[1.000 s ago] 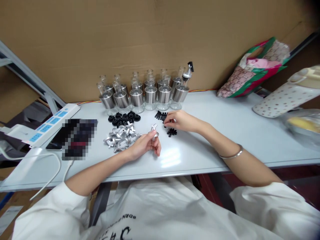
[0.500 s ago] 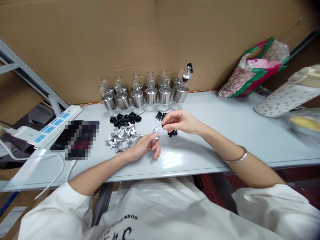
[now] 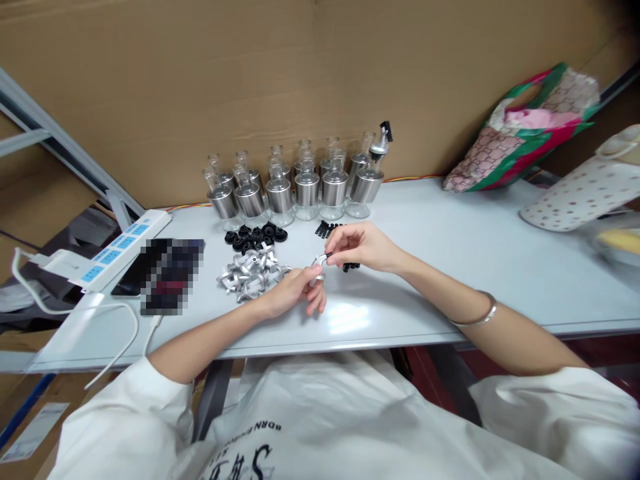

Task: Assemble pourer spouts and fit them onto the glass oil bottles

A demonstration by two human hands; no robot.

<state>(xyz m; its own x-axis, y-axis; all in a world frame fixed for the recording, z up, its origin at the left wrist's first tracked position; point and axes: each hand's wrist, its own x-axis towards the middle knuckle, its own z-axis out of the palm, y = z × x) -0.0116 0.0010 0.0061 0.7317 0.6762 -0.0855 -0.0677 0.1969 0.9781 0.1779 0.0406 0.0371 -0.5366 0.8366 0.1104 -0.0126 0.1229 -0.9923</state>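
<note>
My left hand (image 3: 300, 291) grips a silver pourer spout (image 3: 319, 261) between thumb and fingers, its tip pointing up and to the right. My right hand (image 3: 361, 248) pinches a small black piece (image 3: 328, 255) at the spout's tip; the two appear to touch, though fingers hide part of the join. Left of my hands lies a heap of silver pourer spouts (image 3: 253, 275), with black ribbed stoppers (image 3: 256, 236) behind it. Small black flaps (image 3: 325, 229) lie beyond my right hand, and small black plugs (image 3: 351, 267) are partly hidden below it.
Glass bottles with steel sleeves (image 3: 280, 197) stand in rows at the back; the rightmost front one carries a fitted pourer (image 3: 381, 141). A power strip (image 3: 120, 247) and dark phone-like devices (image 3: 145, 267) lie left. A patterned bag (image 3: 495, 153) and dotted jug (image 3: 575, 193) stand right.
My right hand has brought the small black piece across to the tip of the spout in my left hand, closing the gap between them. The whole view has shifted slightly.
</note>
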